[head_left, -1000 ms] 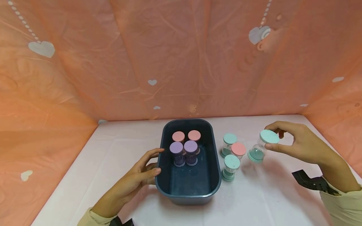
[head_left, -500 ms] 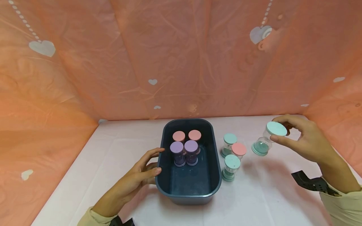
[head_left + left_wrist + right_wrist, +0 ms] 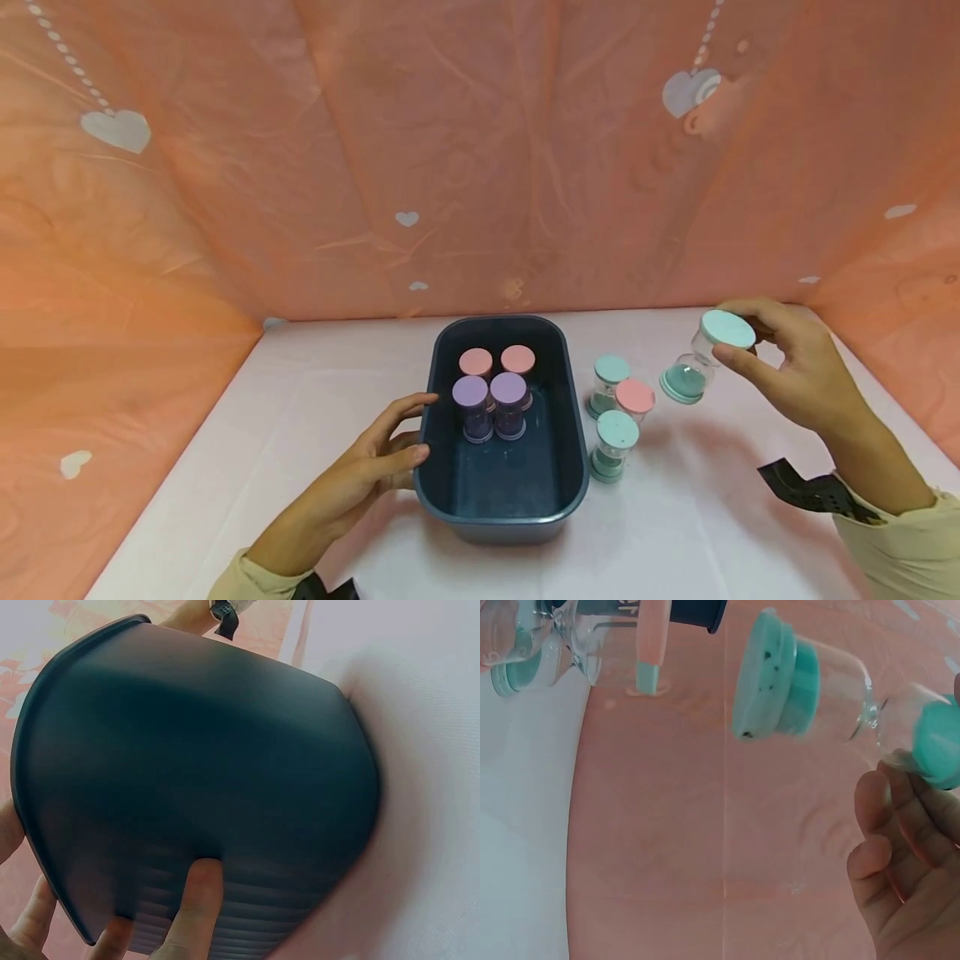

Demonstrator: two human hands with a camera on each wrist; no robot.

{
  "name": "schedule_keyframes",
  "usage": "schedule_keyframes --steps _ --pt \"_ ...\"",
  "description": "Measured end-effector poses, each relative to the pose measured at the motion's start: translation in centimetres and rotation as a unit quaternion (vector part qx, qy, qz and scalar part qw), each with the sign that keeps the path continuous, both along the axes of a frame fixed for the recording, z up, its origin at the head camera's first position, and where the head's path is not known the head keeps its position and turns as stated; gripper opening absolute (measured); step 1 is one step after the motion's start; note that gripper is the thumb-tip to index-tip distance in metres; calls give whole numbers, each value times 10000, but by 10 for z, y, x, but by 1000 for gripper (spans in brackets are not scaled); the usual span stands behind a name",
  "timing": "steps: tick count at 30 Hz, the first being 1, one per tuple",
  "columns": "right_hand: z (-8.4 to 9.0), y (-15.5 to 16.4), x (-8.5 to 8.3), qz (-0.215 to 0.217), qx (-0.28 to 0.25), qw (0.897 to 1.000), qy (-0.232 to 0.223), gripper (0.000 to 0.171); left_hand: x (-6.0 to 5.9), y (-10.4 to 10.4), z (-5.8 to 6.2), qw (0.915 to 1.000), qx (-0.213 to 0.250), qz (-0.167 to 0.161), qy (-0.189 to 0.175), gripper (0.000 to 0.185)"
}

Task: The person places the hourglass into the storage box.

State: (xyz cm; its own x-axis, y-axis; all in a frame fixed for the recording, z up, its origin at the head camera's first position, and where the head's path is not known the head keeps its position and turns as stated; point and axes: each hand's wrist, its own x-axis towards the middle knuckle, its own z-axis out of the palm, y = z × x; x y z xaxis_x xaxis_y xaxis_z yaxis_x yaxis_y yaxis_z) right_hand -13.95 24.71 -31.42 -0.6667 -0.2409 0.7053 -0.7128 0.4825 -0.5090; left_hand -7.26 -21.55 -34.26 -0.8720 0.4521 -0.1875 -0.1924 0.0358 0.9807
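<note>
Pinching a teal sand timer (image 3: pixel 705 358) aloft in our right hand (image 3: pixel 795 371), we rest our left hand's (image 3: pixel 367 475) relaxed fingers against the dark tub (image 3: pixel 498 508).

Right hand (image 3: pixel 787 367) now higher in the right of the head view, teal sand timer (image 3: pixel 701 358) lifted off the table (it was touching a second ago), tilted, nearer the upper right.
</note>
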Motion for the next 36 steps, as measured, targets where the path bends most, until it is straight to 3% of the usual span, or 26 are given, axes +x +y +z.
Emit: schedule_keyframes --steps 16,36 --pt "-5 -12 -1 -177 305 9992 -169 43 0 0 2 9999 -110 42 -78 57" --pt "-7 -41 -5 233 805 9954 -467 40 -1 -1 1 10000 -30 3 -28 59"
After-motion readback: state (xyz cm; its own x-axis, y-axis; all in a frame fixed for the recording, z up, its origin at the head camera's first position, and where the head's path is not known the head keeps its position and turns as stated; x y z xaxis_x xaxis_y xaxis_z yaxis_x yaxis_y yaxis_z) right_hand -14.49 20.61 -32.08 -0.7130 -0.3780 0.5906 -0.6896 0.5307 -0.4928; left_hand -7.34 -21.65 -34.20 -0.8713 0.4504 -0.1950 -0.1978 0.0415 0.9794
